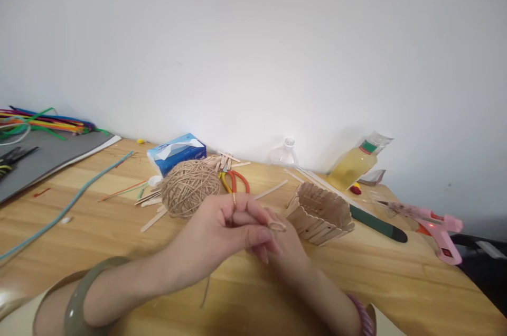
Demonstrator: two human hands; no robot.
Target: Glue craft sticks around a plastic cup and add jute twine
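Note:
My left hand (233,225) is closed in a pinch, thumb against fingers, with a small loop of twine (277,226) showing at its fingertips. Close behind it, my right hand (287,246) meets the left; its fingers curl inward and are mostly hidden, so what they hold cannot be made out. A loose strand of twine (205,292) hangs below the left wrist. Just beyond the left hand sits a big ball of jute twine (189,189). To the right of the hands stands a small basket of wooden craft sticks (320,217).
Behind the ball are a blue tissue pack (180,151), loose craft sticks (150,217) and orange-handled pliers (237,182). At right lie a pink glue gun (439,227), a dark green strip (378,224) and a yellow-filled bottle (354,164). A blue cord (75,198) crosses the left side.

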